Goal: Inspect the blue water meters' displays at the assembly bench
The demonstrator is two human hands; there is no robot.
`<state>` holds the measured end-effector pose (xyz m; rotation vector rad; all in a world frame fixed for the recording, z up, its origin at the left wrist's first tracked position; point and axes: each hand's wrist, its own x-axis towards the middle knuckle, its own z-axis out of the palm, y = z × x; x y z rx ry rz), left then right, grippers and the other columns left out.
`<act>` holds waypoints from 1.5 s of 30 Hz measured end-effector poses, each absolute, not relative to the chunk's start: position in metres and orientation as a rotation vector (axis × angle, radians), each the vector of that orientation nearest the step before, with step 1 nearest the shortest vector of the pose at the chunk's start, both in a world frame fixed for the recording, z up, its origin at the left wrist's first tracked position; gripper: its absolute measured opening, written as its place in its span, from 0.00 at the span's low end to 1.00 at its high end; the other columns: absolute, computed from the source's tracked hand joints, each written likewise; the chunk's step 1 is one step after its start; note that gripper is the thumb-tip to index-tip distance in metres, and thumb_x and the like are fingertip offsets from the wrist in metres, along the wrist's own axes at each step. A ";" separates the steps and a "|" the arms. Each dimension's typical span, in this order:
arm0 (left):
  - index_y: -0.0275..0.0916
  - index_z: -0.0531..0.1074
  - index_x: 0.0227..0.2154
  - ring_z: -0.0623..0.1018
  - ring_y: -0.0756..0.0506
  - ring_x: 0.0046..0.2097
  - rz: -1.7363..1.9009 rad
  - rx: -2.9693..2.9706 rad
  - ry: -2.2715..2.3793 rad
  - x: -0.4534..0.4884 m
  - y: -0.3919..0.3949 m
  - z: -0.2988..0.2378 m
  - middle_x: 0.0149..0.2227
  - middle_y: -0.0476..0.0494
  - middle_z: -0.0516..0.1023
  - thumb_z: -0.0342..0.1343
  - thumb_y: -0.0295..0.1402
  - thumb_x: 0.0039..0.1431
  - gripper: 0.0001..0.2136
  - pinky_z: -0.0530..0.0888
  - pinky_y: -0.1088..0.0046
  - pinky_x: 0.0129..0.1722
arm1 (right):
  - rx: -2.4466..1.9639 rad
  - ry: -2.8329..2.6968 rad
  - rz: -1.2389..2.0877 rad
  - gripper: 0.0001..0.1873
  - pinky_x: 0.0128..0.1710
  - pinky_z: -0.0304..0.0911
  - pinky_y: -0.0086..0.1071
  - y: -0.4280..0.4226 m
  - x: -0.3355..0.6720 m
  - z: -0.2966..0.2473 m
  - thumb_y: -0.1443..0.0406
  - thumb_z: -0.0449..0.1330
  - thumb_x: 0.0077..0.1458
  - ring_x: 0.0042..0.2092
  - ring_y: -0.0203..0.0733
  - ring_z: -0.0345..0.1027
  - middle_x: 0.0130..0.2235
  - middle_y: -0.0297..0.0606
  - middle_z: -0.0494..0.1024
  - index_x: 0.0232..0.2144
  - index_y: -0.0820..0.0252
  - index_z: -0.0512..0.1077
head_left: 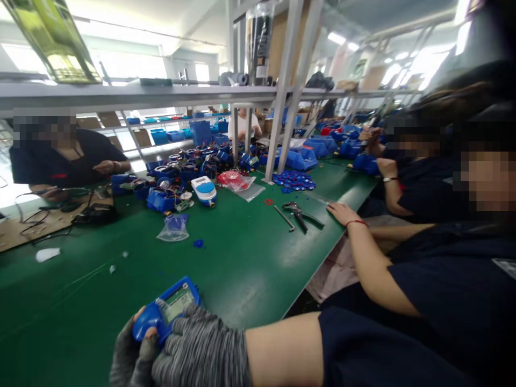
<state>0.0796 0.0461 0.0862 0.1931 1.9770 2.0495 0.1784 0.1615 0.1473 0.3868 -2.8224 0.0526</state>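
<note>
Low in the head view, both hands wear grey fingerless-looking gloves and hold a blue meter (150,321) above the green table. The meter has a rounded blue lid and a rectangular grey display. My left hand (131,355) grips its lower left side, with bare fingertips showing against the lid. My right hand (201,346) lies along the near right side, its fingers curled against the casing by the display. The gloves cover the underside of the meter.
On the green table (237,258) lie a clear bag (173,228), blue bits (198,243), a hex key (284,218) and pliers (302,215). A white-and-blue meter (204,191) stands near piled blue housings. A co-worker's hand (342,213) rests at the right edge.
</note>
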 end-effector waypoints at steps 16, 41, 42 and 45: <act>0.46 0.68 0.53 0.71 0.35 0.53 2.146 0.293 1.894 0.094 0.049 0.075 0.52 0.44 0.72 0.62 0.45 0.56 0.23 0.65 0.51 0.57 | -0.867 -2.546 0.692 0.11 0.47 0.62 0.30 0.323 0.100 0.043 0.67 0.54 0.58 0.44 0.39 0.69 0.43 0.41 0.76 0.42 0.61 0.72; 0.44 0.68 0.55 0.71 0.36 0.55 2.138 0.352 1.714 0.078 0.056 0.079 0.54 0.41 0.73 0.62 0.42 0.57 0.24 0.68 0.58 0.57 | -0.808 -2.672 0.666 0.10 0.46 0.61 0.32 0.317 0.112 0.026 0.66 0.55 0.58 0.44 0.42 0.68 0.41 0.43 0.76 0.37 0.60 0.76; 0.44 0.68 0.55 0.71 0.36 0.55 2.144 0.359 1.714 0.078 0.055 0.078 0.54 0.41 0.72 0.62 0.42 0.57 0.23 0.67 0.57 0.57 | -0.810 -2.650 0.692 0.10 0.46 0.61 0.32 0.317 0.112 0.027 0.66 0.55 0.58 0.44 0.42 0.69 0.41 0.44 0.77 0.37 0.61 0.76; 0.44 0.68 0.54 0.71 0.35 0.55 2.156 0.371 1.715 0.076 0.054 0.074 0.55 0.41 0.72 0.61 0.42 0.58 0.22 0.67 0.56 0.57 | -0.738 -2.615 0.787 0.09 0.44 0.62 0.29 0.310 0.120 0.031 0.66 0.56 0.58 0.42 0.39 0.69 0.40 0.42 0.77 0.37 0.63 0.75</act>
